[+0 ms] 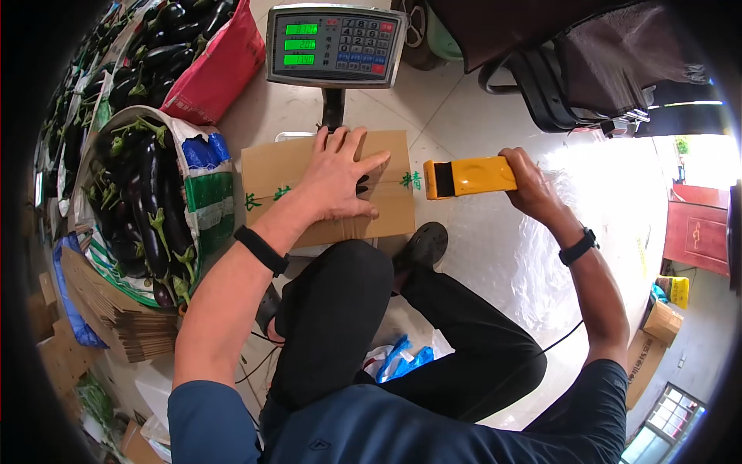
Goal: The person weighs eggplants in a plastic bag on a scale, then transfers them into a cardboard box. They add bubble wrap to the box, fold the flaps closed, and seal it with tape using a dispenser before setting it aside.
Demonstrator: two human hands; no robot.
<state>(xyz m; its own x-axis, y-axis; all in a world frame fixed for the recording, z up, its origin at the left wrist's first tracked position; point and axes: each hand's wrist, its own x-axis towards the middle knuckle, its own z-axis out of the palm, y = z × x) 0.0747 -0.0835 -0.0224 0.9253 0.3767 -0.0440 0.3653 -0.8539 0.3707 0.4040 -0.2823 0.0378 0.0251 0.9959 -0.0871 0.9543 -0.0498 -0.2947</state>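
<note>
A closed cardboard box [267, 170] with green printed characters lies in front of me on the scale. My left hand [340, 178] rests on its top with the fingers spread, close to a dark opening in the cardboard. To the right of the box, my right hand [533, 185] grips one end of a yellow tape dispenser [475, 176]. The dispenser's far end, with a black part, points toward the box and is apart from it. Past the box stands the scale's display [336, 45], its green readouts lit.
At the left stand a sack of eggplants [143, 193] and a pink bag [232, 66] with more eggplants. Flattened cardboard [124, 309] leans below them. Clear plastic sheeting [533, 271] covers floor at the right. A dark-covered chair [556, 77] is at the upper right.
</note>
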